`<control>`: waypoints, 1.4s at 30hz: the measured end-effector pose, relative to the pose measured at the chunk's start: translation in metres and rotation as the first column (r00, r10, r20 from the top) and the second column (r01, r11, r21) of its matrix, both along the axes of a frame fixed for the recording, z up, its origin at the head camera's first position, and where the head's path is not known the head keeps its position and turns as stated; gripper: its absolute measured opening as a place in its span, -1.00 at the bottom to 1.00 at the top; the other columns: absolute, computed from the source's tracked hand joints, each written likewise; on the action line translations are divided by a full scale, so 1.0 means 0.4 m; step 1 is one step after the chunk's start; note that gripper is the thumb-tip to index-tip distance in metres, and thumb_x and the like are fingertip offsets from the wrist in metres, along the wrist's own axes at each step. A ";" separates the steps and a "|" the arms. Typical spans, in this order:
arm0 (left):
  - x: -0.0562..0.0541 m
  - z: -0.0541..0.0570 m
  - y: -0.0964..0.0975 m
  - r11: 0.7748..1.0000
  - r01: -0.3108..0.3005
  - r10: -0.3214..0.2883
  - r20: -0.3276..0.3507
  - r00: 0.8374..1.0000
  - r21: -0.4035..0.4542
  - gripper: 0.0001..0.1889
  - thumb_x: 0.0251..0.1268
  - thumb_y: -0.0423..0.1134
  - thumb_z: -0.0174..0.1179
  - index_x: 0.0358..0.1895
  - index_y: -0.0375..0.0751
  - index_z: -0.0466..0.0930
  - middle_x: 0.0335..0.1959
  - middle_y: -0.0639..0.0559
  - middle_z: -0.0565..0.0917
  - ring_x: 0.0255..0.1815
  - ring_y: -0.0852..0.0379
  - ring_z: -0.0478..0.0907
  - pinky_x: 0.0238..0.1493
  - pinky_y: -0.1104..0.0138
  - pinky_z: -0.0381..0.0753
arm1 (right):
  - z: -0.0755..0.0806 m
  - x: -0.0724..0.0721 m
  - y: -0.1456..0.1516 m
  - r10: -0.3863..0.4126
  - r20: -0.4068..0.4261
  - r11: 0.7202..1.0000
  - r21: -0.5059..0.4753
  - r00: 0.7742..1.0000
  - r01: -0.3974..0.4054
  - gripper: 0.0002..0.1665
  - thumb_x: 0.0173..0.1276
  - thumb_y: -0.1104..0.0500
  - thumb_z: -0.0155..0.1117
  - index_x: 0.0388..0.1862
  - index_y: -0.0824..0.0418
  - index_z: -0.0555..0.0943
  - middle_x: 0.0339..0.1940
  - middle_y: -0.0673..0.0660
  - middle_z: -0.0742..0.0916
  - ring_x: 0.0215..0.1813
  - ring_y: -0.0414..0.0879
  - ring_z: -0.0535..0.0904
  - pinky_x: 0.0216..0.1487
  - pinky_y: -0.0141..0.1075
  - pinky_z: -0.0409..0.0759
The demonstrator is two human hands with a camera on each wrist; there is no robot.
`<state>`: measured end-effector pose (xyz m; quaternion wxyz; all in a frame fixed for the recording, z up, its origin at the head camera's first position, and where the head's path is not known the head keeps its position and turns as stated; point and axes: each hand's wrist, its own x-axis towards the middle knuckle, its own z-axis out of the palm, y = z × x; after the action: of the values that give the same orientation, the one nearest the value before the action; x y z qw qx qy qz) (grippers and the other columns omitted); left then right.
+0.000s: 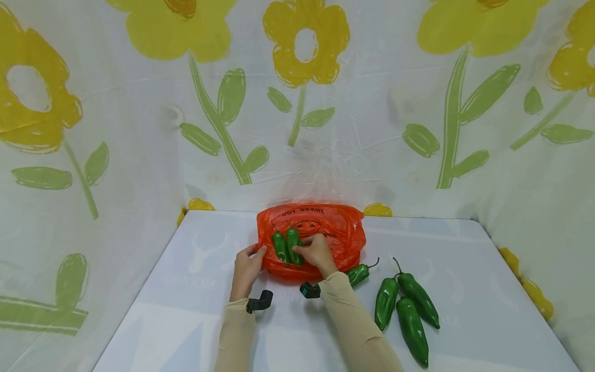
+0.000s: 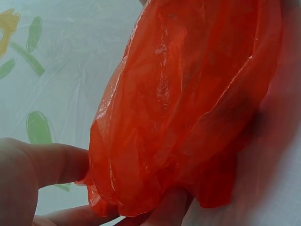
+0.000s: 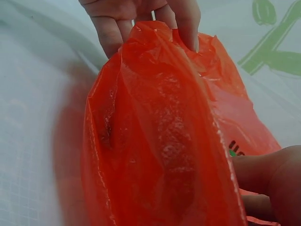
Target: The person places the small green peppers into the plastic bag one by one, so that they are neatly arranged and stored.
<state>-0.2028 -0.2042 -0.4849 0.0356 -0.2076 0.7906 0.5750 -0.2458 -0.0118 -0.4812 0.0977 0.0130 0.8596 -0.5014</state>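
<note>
Red plastic, thin and crinkled, formed the bag (image 1: 343,240) that sat between the two hands at the far side of the tabletop (image 1: 176,315). The left hand (image 1: 248,268) pinched the bag's left edge, thumb and fingers closed on the film. The right hand (image 1: 317,253) reached over the bag's front, its thumb and fingertips nearly together on the inner pepper (image 1: 293,240), which they held. Just left of that, between the hands, the outer pepper (image 1: 280,246) leaned alongside, untouched; both had their stems pointing away from the person.

To the right of the bag, a side pepper (image 1: 359,274) lay partly behind the right sleeve (image 1: 358,323). Farther right, three loose peppers (image 1: 412,330) lay close together on the tabletop.

Only the head view showed the peppers plainly, along with the bag's dark print, its lettering reversed, and the flowered sheet (image 1: 353,129) behind. From the left wrist, the bag's side filled most of the frame, with the left hand's fingers gathered at its lower edge. From the right wrist, the bag's folds hid nearly all its contents; a small green patch showed beside the right hand, too little to tell what it was.
</note>
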 end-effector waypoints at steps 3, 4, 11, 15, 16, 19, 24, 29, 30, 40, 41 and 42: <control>0.000 -0.004 -0.002 1.000 0.005 -0.005 -0.007 1.000 0.004 -0.40 0.57 -0.01 0.08 0.46 -0.37 0.41 0.40 -0.37 0.53 0.03 -0.11 0.71 0.10 0.13 0.77 | 0.000 0.002 -0.003 0.011 -0.002 1.000 -0.001 1.000 -0.011 -0.60 0.32 0.14 0.51 -0.01 0.43 0.75 -0.07 0.30 0.82 -0.18 -0.05 0.72 -0.12 -0.19 0.80; -0.001 -0.006 -0.003 1.000 0.007 -0.007 -0.012 1.000 0.004 -0.40 0.57 -0.01 0.08 0.46 -0.37 0.42 0.40 -0.37 0.52 0.04 -0.12 0.71 0.10 0.13 0.77 | 0.000 0.002 -0.005 0.015 -0.004 1.000 -0.004 1.000 -0.015 -0.61 0.32 0.15 0.51 -0.01 0.43 0.76 -0.08 0.30 0.83 -0.18 -0.05 0.72 -0.12 -0.19 0.80; -0.002 -0.015 -0.006 1.000 0.017 -0.017 -0.018 1.000 0.001 -0.38 0.58 0.01 0.06 0.47 -0.38 0.40 0.44 -0.36 0.49 0.18 -0.19 0.66 0.17 0.08 0.74 | 0.004 0.006 -0.015 0.010 0.014 1.000 0.006 1.000 -0.010 -0.60 0.32 0.14 0.51 0.01 0.41 0.76 -0.08 0.27 0.83 -0.16 -0.06 0.70 -0.09 -0.18 0.80; -0.001 -0.016 -0.006 1.000 0.022 -0.022 -0.016 1.000 0.003 -0.38 0.59 0.01 0.06 0.48 -0.39 0.38 0.44 -0.36 0.48 0.19 -0.20 0.65 0.20 0.06 0.72 | 0.004 0.008 -0.020 -0.001 0.016 1.000 0.028 1.000 0.001 -0.58 0.31 0.12 0.53 0.02 0.40 0.76 -0.08 0.26 0.83 -0.15 -0.04 0.68 -0.05 -0.15 0.80; 0.000 -0.017 -0.006 1.000 0.022 -0.022 -0.017 1.000 0.002 -0.38 0.59 0.01 0.06 0.48 -0.39 0.38 0.44 -0.36 0.48 0.19 -0.20 0.65 0.20 0.05 0.72 | 0.002 0.007 -0.021 0.000 0.011 0.999 0.036 1.000 -0.001 -0.58 0.30 0.12 0.53 0.01 0.40 0.76 -0.09 0.26 0.83 -0.15 -0.04 0.68 -0.06 -0.16 0.79; 0.000 -0.018 -0.005 1.000 0.021 -0.021 -0.019 1.000 -0.008 -0.38 0.59 0.00 0.06 0.47 -0.39 0.39 0.42 -0.37 0.49 0.17 -0.20 0.65 0.19 0.06 0.73 | 0.001 0.009 -0.022 0.005 0.005 0.999 0.042 1.000 -0.005 -0.60 0.30 0.13 0.53 -0.01 0.40 0.77 -0.12 0.24 0.83 -0.17 -0.05 0.66 -0.07 -0.17 0.78; 0.001 -0.017 -0.006 1.000 0.021 -0.022 -0.031 0.999 -0.020 -0.39 0.59 -0.01 0.06 0.46 -0.41 0.40 0.41 -0.38 0.50 0.15 -0.20 0.66 0.18 0.06 0.74 | 0.002 0.012 -0.028 -0.001 -0.004 0.999 0.051 1.000 0.001 -0.64 0.29 0.14 0.54 -0.06 0.38 0.78 -0.17 0.22 0.83 -0.19 -0.04 0.62 -0.04 -0.15 0.76; 0.000 -0.017 -0.006 0.999 0.022 -0.023 -0.025 0.999 -0.026 -0.39 0.59 0.00 0.05 0.46 -0.41 0.40 0.42 -0.38 0.49 0.14 -0.19 0.64 0.19 0.06 0.73 | 0.004 0.013 -0.032 -0.005 -0.005 0.999 0.052 1.000 0.006 -0.66 0.29 0.13 0.54 -0.08 0.35 0.79 -0.19 0.20 0.83 -0.20 -0.04 0.61 -0.02 -0.14 0.75; 0.001 -0.016 -0.006 0.999 0.021 -0.022 -0.020 1.000 -0.028 -0.38 0.59 0.00 0.05 0.46 -0.41 0.40 0.42 -0.37 0.49 0.14 -0.19 0.64 0.19 0.06 0.73 | 0.003 0.012 -0.033 -0.004 -0.005 0.999 0.052 1.000 0.004 -0.66 0.29 0.13 0.54 -0.07 0.35 0.79 -0.19 0.20 0.83 -0.20 -0.04 0.61 -0.03 -0.15 0.76; 0.001 -0.016 -0.002 0.999 0.024 -0.024 -0.018 1.000 -0.021 -0.39 0.59 0.00 0.05 0.46 -0.42 0.40 0.42 -0.39 0.49 0.15 -0.20 0.64 0.21 0.05 0.72 | 0.005 0.013 -0.028 -0.010 0.007 0.999 0.045 1.000 0.010 -0.65 0.29 0.12 0.54 -0.06 0.34 0.79 -0.17 0.21 0.83 -0.19 -0.03 0.64 0.01 -0.12 0.77; 0.001 -0.016 -0.002 1.000 0.023 -0.024 -0.017 1.000 -0.021 -0.39 0.59 0.00 0.05 0.46 -0.42 0.40 0.42 -0.38 0.49 0.15 -0.20 0.64 0.21 0.04 0.72 | 0.005 0.013 -0.027 -0.008 0.008 0.999 0.047 1.000 0.008 -0.65 0.29 0.12 0.54 -0.06 0.34 0.79 -0.17 0.21 0.83 -0.19 -0.04 0.64 0.01 -0.13 0.77; 0.000 -0.016 -0.001 1.000 0.023 -0.024 -0.016 1.000 -0.020 -0.39 0.60 0.00 0.05 0.46 -0.41 0.40 0.42 -0.38 0.49 0.16 -0.20 0.63 0.22 0.05 0.72 | 0.005 0.013 -0.026 -0.009 0.009 0.999 0.050 1.000 0.008 -0.65 0.29 0.12 0.54 -0.06 0.34 0.79 -0.18 0.21 0.83 -0.20 -0.04 0.64 -0.01 -0.13 0.77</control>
<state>-0.2026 -0.2047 -0.4913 0.0340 -0.1940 0.7989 0.5683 -0.2405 -0.0221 -0.4792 0.0991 0.0213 0.8714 -0.4799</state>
